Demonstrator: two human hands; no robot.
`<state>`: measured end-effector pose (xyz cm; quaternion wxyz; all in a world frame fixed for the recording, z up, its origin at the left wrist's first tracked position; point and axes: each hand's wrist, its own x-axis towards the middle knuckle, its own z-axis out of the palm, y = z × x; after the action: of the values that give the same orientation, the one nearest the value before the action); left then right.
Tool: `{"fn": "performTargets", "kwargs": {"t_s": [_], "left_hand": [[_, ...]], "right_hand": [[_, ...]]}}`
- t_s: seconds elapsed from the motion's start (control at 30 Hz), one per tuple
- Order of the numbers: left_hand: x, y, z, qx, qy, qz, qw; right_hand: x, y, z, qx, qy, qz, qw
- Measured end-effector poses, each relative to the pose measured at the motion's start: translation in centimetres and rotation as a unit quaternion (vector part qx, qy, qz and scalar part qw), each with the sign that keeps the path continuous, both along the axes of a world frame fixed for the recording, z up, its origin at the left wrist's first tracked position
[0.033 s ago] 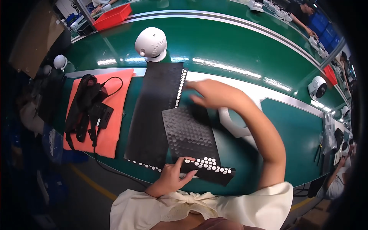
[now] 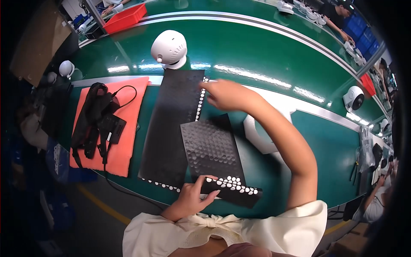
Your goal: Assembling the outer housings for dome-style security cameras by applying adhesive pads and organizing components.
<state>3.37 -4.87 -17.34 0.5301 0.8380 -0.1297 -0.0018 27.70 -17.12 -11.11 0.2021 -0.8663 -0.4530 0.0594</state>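
Nothing's really shifted – your left hand (image 2: 192, 198) still pinches the near sheet (image 2: 214, 150), right hand (image 2: 227, 95) still fingers the far sheet (image 2: 175, 124) by the camera (image 2: 169, 49).

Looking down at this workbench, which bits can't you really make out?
- Head view: fingertips of the right hand are motion-blurred at the white dots edging the long black sheet; contact unclear.
- The left hand covers one end of the dotted black strip.
- The right forearm hides part of the white piece.
- Items on the orange mat form a dark tangle.
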Motion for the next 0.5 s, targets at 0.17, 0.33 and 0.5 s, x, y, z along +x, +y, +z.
{"fn": "performTargets", "kwargs": {"t_s": [0.17,0.33,0.5], "left_hand": [[-0.2,0.6,-0.3,0.001,0.033,0.013,0.999],[-0.3,1.2,-0.4,-0.001,0.063,-0.002,0.998],[-0.2,1.1,-0.4,-0.010,0.051,-0.011,0.999]], "right_hand": [[9.7,8.1,-5.0,-0.120,-0.091,-0.062,0.987],[11.6,11.3,-8.2,-0.087,-0.128,-0.088,0.984],[13.2,9.9,-7.7,-0.099,-0.350,-0.081,0.928]]}}
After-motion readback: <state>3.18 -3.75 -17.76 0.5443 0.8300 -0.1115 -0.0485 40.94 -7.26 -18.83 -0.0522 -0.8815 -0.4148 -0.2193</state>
